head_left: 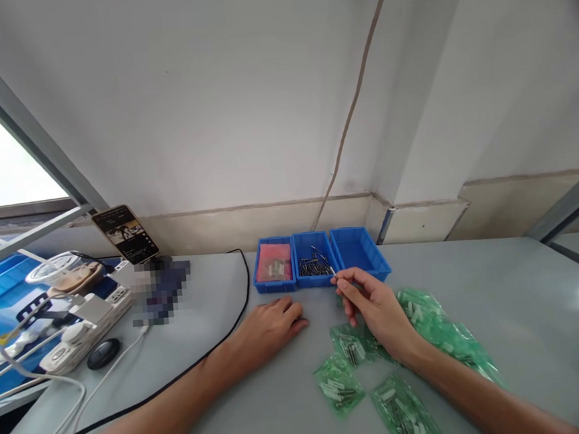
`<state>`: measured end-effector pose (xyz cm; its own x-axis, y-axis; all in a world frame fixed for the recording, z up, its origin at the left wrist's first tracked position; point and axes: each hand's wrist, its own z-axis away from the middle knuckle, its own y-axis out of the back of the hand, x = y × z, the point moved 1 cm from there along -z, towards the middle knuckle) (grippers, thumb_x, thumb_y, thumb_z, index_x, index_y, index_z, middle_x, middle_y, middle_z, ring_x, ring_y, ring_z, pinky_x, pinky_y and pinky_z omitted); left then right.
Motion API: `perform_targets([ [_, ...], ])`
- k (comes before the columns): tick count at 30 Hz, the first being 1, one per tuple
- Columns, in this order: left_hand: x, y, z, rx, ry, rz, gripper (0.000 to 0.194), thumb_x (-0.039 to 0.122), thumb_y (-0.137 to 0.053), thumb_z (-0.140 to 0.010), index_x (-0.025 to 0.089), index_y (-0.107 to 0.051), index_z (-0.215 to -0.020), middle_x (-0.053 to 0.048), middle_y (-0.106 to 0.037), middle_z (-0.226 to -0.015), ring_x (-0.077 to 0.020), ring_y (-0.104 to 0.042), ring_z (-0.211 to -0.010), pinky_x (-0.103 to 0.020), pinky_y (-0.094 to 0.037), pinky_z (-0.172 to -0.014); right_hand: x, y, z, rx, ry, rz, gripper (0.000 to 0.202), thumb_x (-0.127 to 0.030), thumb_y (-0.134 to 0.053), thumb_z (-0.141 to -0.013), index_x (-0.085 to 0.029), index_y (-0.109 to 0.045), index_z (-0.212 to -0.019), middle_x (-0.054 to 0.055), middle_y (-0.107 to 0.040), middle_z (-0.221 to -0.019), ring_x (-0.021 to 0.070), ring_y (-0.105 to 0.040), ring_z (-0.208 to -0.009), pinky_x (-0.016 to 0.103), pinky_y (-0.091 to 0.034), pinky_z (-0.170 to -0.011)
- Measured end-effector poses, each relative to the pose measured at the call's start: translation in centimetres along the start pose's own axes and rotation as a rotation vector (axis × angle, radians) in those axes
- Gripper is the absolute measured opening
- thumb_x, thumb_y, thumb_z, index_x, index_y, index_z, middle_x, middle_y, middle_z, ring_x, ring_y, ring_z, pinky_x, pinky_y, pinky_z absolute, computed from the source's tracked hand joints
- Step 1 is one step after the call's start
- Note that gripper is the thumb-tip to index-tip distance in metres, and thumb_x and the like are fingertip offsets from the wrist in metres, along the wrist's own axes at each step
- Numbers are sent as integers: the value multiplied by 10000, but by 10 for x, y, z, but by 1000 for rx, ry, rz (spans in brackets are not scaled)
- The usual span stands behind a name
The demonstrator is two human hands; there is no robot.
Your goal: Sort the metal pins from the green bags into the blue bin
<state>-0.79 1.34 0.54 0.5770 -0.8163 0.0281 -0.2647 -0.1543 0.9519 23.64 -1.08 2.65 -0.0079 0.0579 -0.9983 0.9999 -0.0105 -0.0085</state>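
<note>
My left hand [272,325] lies palm down on the grey table, its fingers loosely bent and the thumb apart, with nothing seen in it. My right hand [374,304] pinches a small thin pin [332,270] with a pale end, just in front of the middle blue bin [317,281]. That bin holds a pile of dark metal pins [314,266]. Below and beside my right hand lie green plastic bags [339,385] with white and metal pieces inside. My right forearm and hand partly cover some of the bags.
The left blue bin [275,287] contains a pink packet [273,262]; a third blue bin [359,248] stands on the right. A black cable [228,332] runs under my left forearm. Farther left are a phone [126,234], a power strip [85,332], a black mouse-like object [103,354] and a lidded cup [55,267].
</note>
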Motion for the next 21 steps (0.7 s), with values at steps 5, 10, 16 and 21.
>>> perform_targets([
  [5,0,1,0,8,-1,4,350,417,-370,-1165,183,-570,-1000,-31,-636,-896,-171,-646,-733,-271,-455,-616,1,1,4,34,209,254,263,-519,-684,-990,-256,-696,-986,16,-579,-855,186,-567,-703,286,-518,-544],
  [10,0,-3,2,22,8,-55,352,413,-375,-1164,182,-579,-993,-31,-629,-867,-168,-640,-711,-263,-442,-591,-1,2,5,74,297,390,206,-464,-673,-1005,-271,-721,-951,44,-592,-917,215,-595,-779,310,-535,-597],
  [16,2,-2,1,37,18,-130,366,407,-378,-1159,178,-583,-961,-39,-623,-856,-175,-635,-677,-264,-434,-561,-2,0,5,44,212,283,231,-485,-690,-989,-258,-702,-955,23,-623,-870,181,-585,-690,289,-509,-550],
  [21,3,-1,1,34,37,-135,375,417,-368,-1158,181,-578,-956,-36,-614,-847,-163,-592,-599,-264,-401,-523,-1,-3,3,-82,-36,-35,370,-589,-704,-952,-222,-700,-999,-3,-625,-837,130,-532,-579,262,-484,-460],
])
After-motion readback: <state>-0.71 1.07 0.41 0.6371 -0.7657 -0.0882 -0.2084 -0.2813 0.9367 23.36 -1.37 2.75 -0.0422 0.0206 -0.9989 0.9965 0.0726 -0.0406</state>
